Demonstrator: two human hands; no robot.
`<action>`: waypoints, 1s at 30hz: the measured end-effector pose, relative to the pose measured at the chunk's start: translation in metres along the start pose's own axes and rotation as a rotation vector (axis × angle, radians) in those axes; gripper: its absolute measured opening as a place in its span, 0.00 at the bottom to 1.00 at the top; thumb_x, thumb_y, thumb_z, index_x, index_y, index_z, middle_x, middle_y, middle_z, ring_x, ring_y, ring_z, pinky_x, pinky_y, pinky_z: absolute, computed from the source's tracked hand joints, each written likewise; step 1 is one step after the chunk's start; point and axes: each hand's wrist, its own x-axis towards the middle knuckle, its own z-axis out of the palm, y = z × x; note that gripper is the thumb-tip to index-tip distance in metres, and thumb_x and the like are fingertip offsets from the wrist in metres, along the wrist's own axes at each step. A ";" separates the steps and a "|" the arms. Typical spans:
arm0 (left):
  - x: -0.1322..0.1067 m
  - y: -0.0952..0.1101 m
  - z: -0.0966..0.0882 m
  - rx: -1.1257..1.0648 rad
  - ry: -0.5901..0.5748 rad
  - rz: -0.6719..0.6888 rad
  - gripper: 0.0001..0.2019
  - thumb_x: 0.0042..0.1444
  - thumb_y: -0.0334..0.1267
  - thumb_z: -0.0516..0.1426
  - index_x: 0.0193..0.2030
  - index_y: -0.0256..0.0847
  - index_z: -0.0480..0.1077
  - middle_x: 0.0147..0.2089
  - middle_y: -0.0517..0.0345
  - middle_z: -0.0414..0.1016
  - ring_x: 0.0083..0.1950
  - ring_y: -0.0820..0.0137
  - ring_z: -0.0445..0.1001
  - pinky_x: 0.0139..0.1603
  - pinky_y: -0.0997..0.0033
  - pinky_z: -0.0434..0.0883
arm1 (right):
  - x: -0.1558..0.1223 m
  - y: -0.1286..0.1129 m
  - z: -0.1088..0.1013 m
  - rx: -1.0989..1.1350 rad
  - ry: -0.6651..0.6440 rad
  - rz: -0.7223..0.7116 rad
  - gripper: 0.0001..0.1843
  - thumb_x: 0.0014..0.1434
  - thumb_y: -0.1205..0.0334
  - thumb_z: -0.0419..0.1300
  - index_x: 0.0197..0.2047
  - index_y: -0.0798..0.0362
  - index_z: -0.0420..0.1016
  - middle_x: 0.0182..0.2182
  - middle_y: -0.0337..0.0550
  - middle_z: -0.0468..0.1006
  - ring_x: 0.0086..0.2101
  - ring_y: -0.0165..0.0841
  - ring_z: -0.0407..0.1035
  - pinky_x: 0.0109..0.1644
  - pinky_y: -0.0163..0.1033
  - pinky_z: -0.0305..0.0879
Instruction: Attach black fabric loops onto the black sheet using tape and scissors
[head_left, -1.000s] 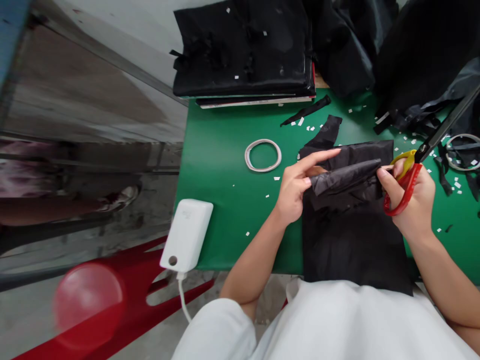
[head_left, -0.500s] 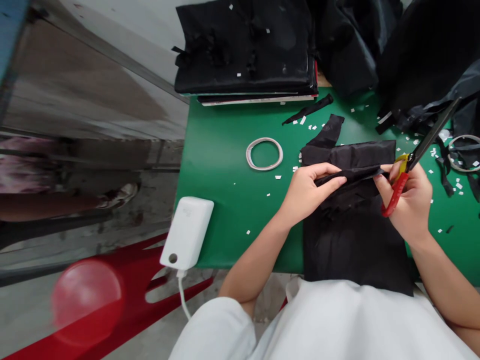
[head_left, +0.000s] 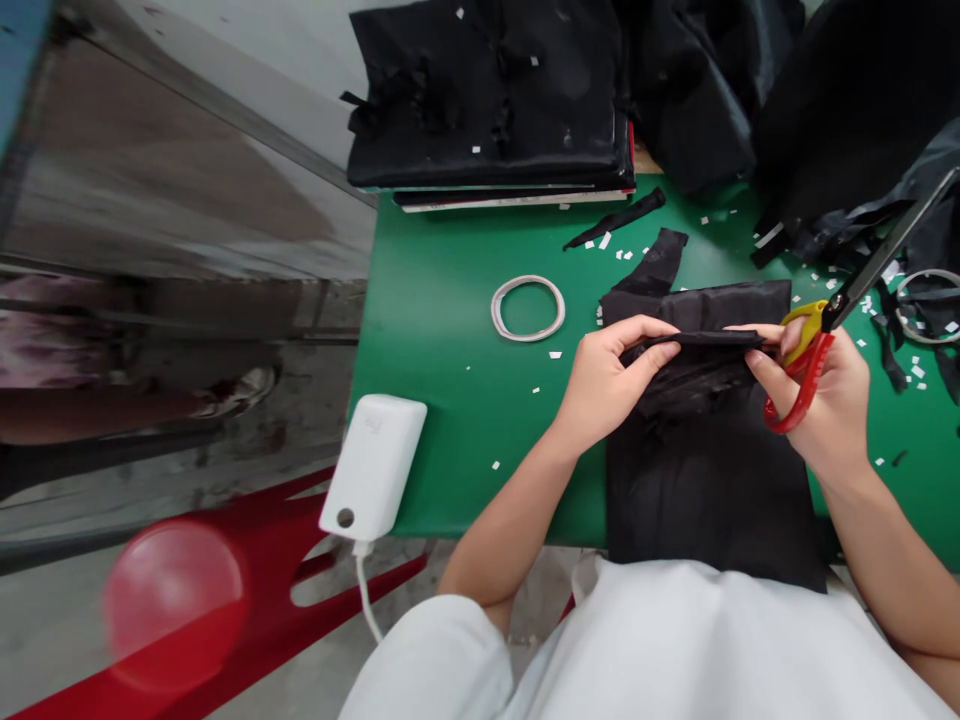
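Note:
My left hand (head_left: 611, 375) pinches the left part of a narrow folded edge of black fabric (head_left: 712, 470) between thumb and fingers. At the fold's right end, the thumb and fingertips of my right hand (head_left: 829, 400) are close against the cloth. Scissors (head_left: 808, 380) with red and yellow handles hang in that same right hand, blades pointing up and right, away from the cloth. The fabric lies over the table's front edge toward my lap. A black strip (head_left: 656, 265) sticks out at its upper left.
On the green table (head_left: 442, 300) lie a white tape ring (head_left: 527, 308), a white power bank (head_left: 373, 467) with a cable, and scattered white scraps. A stack of black fabric pieces (head_left: 487, 110) sits at the back. Another ring (head_left: 930, 305) is at right. A person's leg (head_left: 97, 412) shows at left.
The fabric edge between my hands has become a narrower, straighter fold. My left hand shifted slightly left. The scissors have swung, their blades now leaning farther right.

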 end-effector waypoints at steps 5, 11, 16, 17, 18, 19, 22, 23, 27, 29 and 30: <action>0.000 0.001 -0.002 0.017 0.035 0.025 0.06 0.53 0.37 0.63 0.36 0.38 0.78 0.37 0.58 0.83 0.40 0.71 0.80 0.43 0.76 0.75 | 0.001 0.001 -0.002 0.037 -0.056 -0.008 0.14 0.56 0.64 0.66 0.33 0.48 0.61 0.36 0.38 0.79 0.45 0.38 0.78 0.50 0.45 0.70; -0.001 0.000 0.002 0.041 0.072 0.080 0.05 0.55 0.36 0.62 0.35 0.38 0.78 0.36 0.59 0.83 0.39 0.71 0.80 0.43 0.76 0.76 | 0.001 0.000 -0.002 0.067 -0.055 -0.004 0.14 0.55 0.66 0.65 0.32 0.48 0.61 0.35 0.38 0.78 0.46 0.39 0.77 0.51 0.46 0.69; -0.004 0.000 0.004 0.076 0.042 0.091 0.05 0.56 0.36 0.61 0.36 0.39 0.78 0.38 0.60 0.83 0.41 0.71 0.81 0.45 0.76 0.75 | 0.000 -0.001 -0.004 0.051 -0.030 0.034 0.14 0.56 0.62 0.67 0.29 0.48 0.62 0.32 0.38 0.78 0.40 0.37 0.77 0.45 0.42 0.69; -0.004 0.001 0.004 0.083 0.032 0.095 0.05 0.56 0.36 0.61 0.37 0.39 0.79 0.38 0.60 0.83 0.41 0.72 0.81 0.45 0.76 0.74 | 0.000 -0.001 -0.005 0.015 -0.020 0.039 0.15 0.55 0.61 0.68 0.28 0.48 0.63 0.32 0.37 0.78 0.38 0.36 0.76 0.42 0.42 0.69; -0.005 0.001 0.003 0.089 0.022 0.101 0.05 0.56 0.35 0.61 0.37 0.39 0.79 0.37 0.60 0.83 0.41 0.72 0.81 0.45 0.76 0.74 | 0.000 -0.001 -0.005 -0.016 -0.016 0.053 0.16 0.54 0.60 0.69 0.29 0.48 0.63 0.33 0.37 0.78 0.36 0.36 0.76 0.40 0.41 0.69; -0.005 0.001 0.003 0.094 0.014 0.107 0.05 0.56 0.35 0.62 0.37 0.39 0.79 0.37 0.60 0.83 0.40 0.72 0.81 0.44 0.76 0.74 | 0.000 -0.001 -0.005 -0.039 -0.016 0.074 0.16 0.52 0.60 0.71 0.29 0.48 0.64 0.34 0.38 0.79 0.35 0.35 0.75 0.39 0.40 0.69; -0.004 0.002 0.002 0.099 -0.007 0.105 0.05 0.56 0.36 0.62 0.37 0.39 0.79 0.38 0.60 0.84 0.40 0.71 0.81 0.44 0.76 0.75 | 0.000 0.002 -0.005 -0.066 -0.021 0.128 0.20 0.46 0.59 0.74 0.31 0.48 0.65 0.38 0.38 0.81 0.34 0.34 0.74 0.35 0.38 0.69; -0.004 0.002 0.002 0.100 -0.015 0.101 0.05 0.56 0.36 0.61 0.37 0.39 0.79 0.38 0.59 0.83 0.40 0.71 0.81 0.44 0.76 0.75 | 0.000 0.003 -0.005 -0.066 -0.017 0.133 0.20 0.45 0.58 0.75 0.32 0.48 0.66 0.38 0.38 0.82 0.34 0.33 0.74 0.34 0.37 0.69; -0.004 0.003 0.002 0.100 -0.051 0.104 0.05 0.57 0.36 0.61 0.37 0.39 0.78 0.38 0.59 0.83 0.41 0.70 0.80 0.46 0.75 0.75 | 0.001 0.004 -0.004 -0.066 0.009 0.110 0.22 0.44 0.58 0.75 0.30 0.48 0.64 0.33 0.37 0.81 0.31 0.32 0.72 0.30 0.36 0.67; -0.004 0.004 0.002 0.100 -0.052 0.102 0.05 0.57 0.36 0.61 0.37 0.39 0.78 0.39 0.59 0.83 0.42 0.70 0.80 0.46 0.74 0.74 | 0.001 0.004 -0.004 -0.085 0.028 0.093 0.22 0.44 0.58 0.75 0.29 0.48 0.64 0.30 0.36 0.79 0.29 0.31 0.71 0.29 0.35 0.66; -0.004 0.004 0.002 0.092 -0.048 0.094 0.05 0.57 0.36 0.61 0.37 0.39 0.78 0.39 0.59 0.83 0.43 0.70 0.80 0.46 0.75 0.74 | 0.001 0.003 -0.004 -0.105 0.044 0.082 0.21 0.44 0.58 0.75 0.28 0.48 0.64 0.28 0.35 0.77 0.28 0.30 0.70 0.29 0.35 0.65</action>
